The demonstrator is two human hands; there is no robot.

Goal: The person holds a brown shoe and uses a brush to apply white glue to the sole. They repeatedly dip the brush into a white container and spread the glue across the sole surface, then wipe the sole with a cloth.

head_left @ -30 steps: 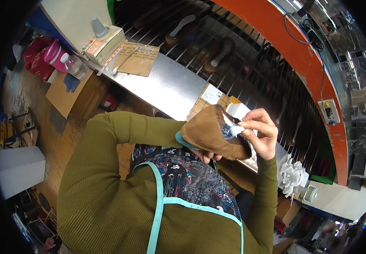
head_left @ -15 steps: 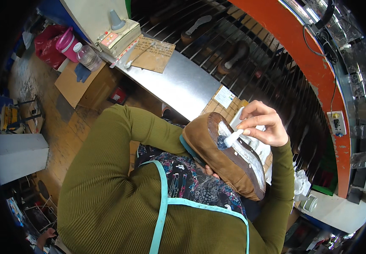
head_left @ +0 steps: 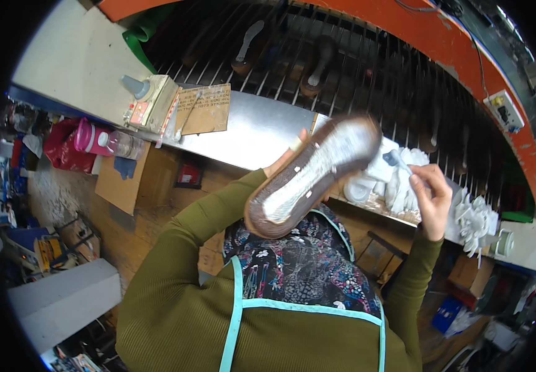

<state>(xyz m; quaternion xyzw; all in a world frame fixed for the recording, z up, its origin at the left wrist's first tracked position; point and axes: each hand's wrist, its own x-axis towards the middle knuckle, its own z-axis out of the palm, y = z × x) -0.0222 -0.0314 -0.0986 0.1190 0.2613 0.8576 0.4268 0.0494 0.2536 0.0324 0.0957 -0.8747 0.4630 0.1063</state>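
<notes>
My left hand grips a brown shoe from its far side, most of the fingers hidden beneath it. The shoe's underside faces up, with a whitish coated strip along its middle and a few small white specks; the far end is blurred by motion. Between thumb and fingers, my right hand pinches a small brush with a pale handle and a bluish-grey tip. The brush is apart from the shoe, to its right, above a heap of white cloths or gloves on the bench.
Ahead runs a metal bench top with a cardboard piece and a small box-like device at its left. Behind it, a barred rack holds several shoes. More white gloves hang at the right. A cardboard box stands lower left.
The brush has left the shoe's underside and moved right with my right hand. My left hand has lifted and turned the shoe, its far end now toward the rack. My view has shifted.
</notes>
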